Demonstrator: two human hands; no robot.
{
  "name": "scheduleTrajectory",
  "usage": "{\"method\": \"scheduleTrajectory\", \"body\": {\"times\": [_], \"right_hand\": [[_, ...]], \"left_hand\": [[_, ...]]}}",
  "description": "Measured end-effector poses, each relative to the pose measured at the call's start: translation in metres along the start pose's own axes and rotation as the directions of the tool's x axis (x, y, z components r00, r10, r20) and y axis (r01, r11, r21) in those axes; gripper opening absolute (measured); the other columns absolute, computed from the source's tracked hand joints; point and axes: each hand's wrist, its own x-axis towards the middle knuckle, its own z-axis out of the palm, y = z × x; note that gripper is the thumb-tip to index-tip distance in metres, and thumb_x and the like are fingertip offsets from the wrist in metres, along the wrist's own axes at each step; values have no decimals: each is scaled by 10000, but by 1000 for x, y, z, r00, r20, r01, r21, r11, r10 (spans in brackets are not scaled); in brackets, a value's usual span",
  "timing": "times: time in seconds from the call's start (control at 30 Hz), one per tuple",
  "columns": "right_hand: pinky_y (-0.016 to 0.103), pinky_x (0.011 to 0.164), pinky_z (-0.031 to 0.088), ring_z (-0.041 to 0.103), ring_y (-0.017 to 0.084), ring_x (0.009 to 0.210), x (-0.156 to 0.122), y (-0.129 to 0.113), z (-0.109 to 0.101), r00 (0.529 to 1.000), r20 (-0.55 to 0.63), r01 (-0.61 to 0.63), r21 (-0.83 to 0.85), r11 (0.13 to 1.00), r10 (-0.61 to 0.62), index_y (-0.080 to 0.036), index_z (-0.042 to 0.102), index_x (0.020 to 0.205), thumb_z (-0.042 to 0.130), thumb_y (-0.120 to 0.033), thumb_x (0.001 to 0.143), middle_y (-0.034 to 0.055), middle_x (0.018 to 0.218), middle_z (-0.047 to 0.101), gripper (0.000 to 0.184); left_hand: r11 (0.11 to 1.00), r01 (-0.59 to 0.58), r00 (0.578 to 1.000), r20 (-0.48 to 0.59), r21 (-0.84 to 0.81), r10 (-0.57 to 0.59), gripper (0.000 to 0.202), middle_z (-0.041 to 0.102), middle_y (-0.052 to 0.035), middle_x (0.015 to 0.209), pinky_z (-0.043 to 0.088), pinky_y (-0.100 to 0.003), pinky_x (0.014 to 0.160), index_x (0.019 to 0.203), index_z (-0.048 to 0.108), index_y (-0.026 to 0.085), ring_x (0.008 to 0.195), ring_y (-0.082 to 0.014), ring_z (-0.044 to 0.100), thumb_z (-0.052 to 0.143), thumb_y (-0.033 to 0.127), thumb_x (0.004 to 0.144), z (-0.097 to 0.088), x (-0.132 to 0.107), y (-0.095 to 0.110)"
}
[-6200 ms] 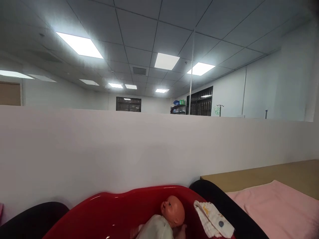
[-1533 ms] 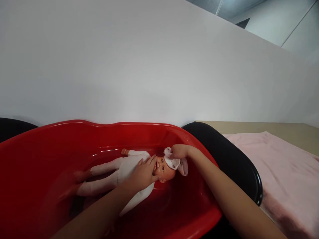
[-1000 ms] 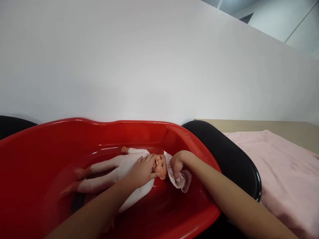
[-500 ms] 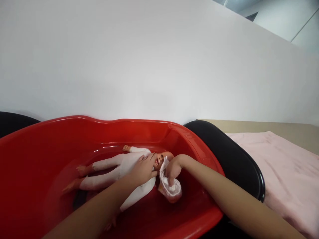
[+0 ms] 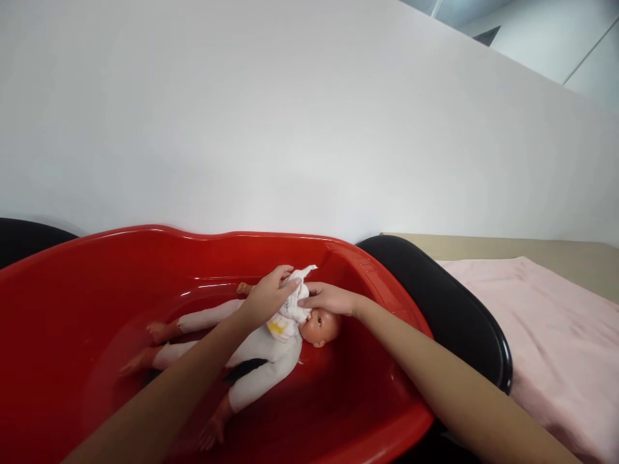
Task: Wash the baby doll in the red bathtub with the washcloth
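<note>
Both hands up by the doll's [image 5: 251, 345] chin in the red tub [image 5: 367, 270]. Left hand [image 5: 265, 298] pinched shut on the washcloth [image 5: 291, 303], right hand [image 5: 327, 299] fingertips pressing the same cloth. Probably slips into the water if either grip loosens, or covers the face.

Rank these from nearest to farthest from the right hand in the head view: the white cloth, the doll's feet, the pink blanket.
1. White cloth: touching the right hand, bunched over the doll's chest beside its fingertips.
2. Doll's feet: toward the left end of the red tub.
3. Pink blanket: outside the tub, far right on the table.
</note>
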Motion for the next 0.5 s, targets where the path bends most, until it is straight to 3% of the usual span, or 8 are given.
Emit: {"method": "scheduleTrajectory", "body": {"times": [0.07,0.17,0.3,0.43,0.5], "right_hand": [[339,971,549,687,203,1057,2,4,0,999,-15,30,-36,999,-31,-189,681,1140,711,-314,893,48,1126,747,278],[350,976,540,665,205,1039,4,9,1,999,41,41,-301,953,-30,-191,644,1123,679,-286,888,49,1146,722,256],[451,1101,519,645,312,1203,5,13,5,1000,24,3,-719,695,21,-191,622,1160,831,-414,784,122,1299,687,485],[584,1310,348,544,403,1461,8,19,9,994,3,-55,-860,507,113,-200,592,1385,938,-422,681,178,1522,599,816],[587,1297,369,548,410,1471,9,22,10,992,-38,-90,-880,467,120,-194,550,1474,946,-437,672,196,1535,594,927]], "left_hand": [[995,-97,992,83,15,96,632,627,-77,1545,491,-428,1194,1576,503,284,1400,-283,615,612,473,983,3,-4,-2],[944,-195,974,163,265,156,683,541,-131,1590,509,-461,1171,1639,439,244,1410,-317,592,541,252,964,13,-13,-11],[859,-87,993,109,505,36,555,564,-214,1501,589,-488,989,1553,494,145,1270,-370,657,476,209,1001,24,-17,-16],[816,-68,989,144,573,-19,356,663,-207,1359,598,-458,938,1364,593,125,1113,-348,712,494,238,1042,32,-20,-10],[824,-80,981,192,560,-35,353,697,-182,1349,600,-460,957,1360,625,160,1099,-349,724,509,200,1029,39,-23,-9]]}}
